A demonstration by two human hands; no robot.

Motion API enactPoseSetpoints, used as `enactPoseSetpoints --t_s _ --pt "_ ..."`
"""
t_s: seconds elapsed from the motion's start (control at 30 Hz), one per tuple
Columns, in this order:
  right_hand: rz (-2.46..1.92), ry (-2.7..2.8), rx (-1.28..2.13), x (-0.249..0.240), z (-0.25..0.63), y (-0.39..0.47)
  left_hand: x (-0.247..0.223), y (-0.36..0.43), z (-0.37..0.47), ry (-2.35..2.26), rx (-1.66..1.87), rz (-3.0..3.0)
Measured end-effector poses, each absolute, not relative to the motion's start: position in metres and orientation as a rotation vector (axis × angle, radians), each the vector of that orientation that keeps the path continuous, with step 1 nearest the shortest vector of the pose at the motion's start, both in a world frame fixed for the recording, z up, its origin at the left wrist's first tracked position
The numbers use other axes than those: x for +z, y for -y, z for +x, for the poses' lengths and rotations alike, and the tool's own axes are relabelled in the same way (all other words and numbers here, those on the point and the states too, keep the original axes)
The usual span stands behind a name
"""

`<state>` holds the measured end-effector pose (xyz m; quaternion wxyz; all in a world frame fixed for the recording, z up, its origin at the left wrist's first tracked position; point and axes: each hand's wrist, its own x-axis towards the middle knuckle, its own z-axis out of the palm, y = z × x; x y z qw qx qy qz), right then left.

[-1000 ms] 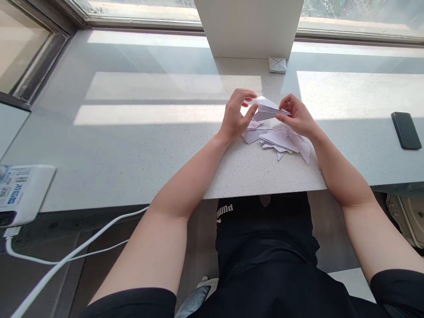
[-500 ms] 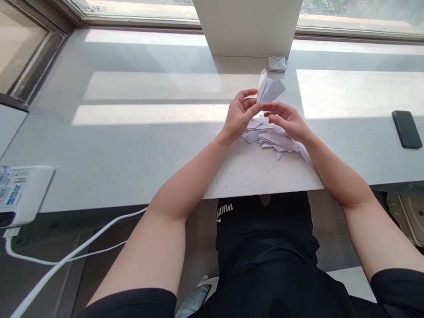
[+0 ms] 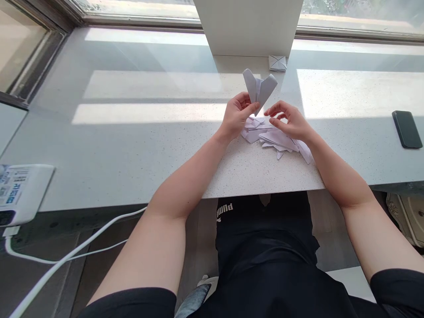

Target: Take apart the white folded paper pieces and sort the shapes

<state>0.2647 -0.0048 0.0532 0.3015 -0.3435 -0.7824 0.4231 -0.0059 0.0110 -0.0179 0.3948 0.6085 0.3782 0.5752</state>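
A white folded paper plane (image 3: 263,89) is pinched near its lower point by my left hand (image 3: 236,114), its two wings spread upward and away from me. Just right of it, my right hand (image 3: 288,119) hovers with thumb and fingers apart, holding nothing. Beneath both hands lies a loose pile of folded white papers (image 3: 278,139) on the pale speckled counter (image 3: 132,159). My right wrist hides part of the pile's right side.
A small square of folded paper (image 3: 277,63) sits at the foot of a white panel (image 3: 248,28). A black phone (image 3: 406,129) lies far right. At the left edge is a white device (image 3: 28,190) with a white cable (image 3: 79,249) running below the counter.
The paper plane has turned so both wings now spread toward the window. My right fingers have come off it and moved slightly right, while my left hand keeps its hold.
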Motion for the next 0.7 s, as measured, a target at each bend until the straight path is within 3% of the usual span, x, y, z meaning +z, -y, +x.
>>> enactPoseSetpoints --t_s 0.17,0.43,0.7 --pt "-1.008 2.422 0.890 0.057 0.269 0.006 -0.021 -0.022 -0.017 -1.102 1.554 1.536" --pt "-1.094 2.455 1.008 0.063 0.279 0.000 -0.008 -0.011 -0.018 -1.150 1.562 1.509" --pt "-1.126 2.463 1.060 0.064 0.272 0.007 -0.027 -0.027 -0.023 -1.194 1.565 1.509"
